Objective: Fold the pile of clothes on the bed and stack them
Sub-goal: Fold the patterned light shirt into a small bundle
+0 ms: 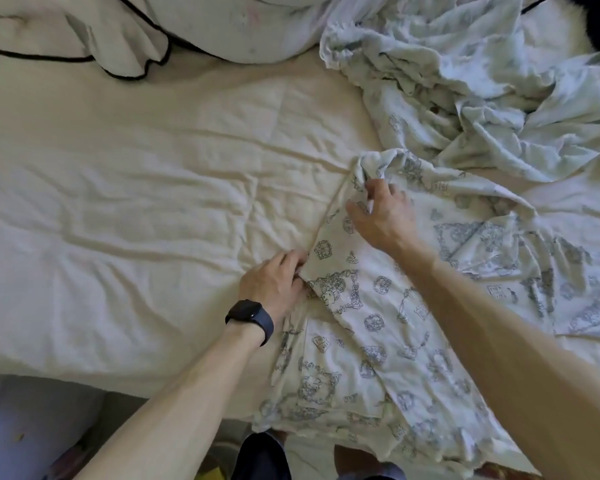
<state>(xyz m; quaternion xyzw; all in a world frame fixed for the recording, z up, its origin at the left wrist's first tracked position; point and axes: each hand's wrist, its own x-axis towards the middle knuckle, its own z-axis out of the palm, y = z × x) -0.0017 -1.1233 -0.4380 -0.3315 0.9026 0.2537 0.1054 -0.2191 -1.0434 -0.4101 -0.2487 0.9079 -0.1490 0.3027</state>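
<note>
Two grips are on one garment, both at its left edge.

Garment [378, 306]: cream cloth with a grey printed pattern, spread on the near right part of the bed [136, 185]. Its lower end reaches the bed's near edge. A long straight fold edge runs diagonally from the left grip up to the right grip.

Left grip [274, 282]: closed on the garment, fingertips curled and pinching the cloth edge where it meets the sheet. A dark watch [250, 318] sits on that wrist.

Right grip [383, 213]: farther up the same edge, fingers curled into a bunched corner of the cloth and holding it. That forearm crosses over the garment's right half.

Pile of clothes [465, 81]: crumpled, pale with faint print, at the far right of the bed, just beyond the right grip. Whether it touches the garment cannot be told; the folds overlap in view.

Left half of the bed: wrinkled cream sheet. A white pillow with black piping [101, 36] lies at the far left.

Near edge, bottom centre: the person's dark shorts [260, 459].
</note>
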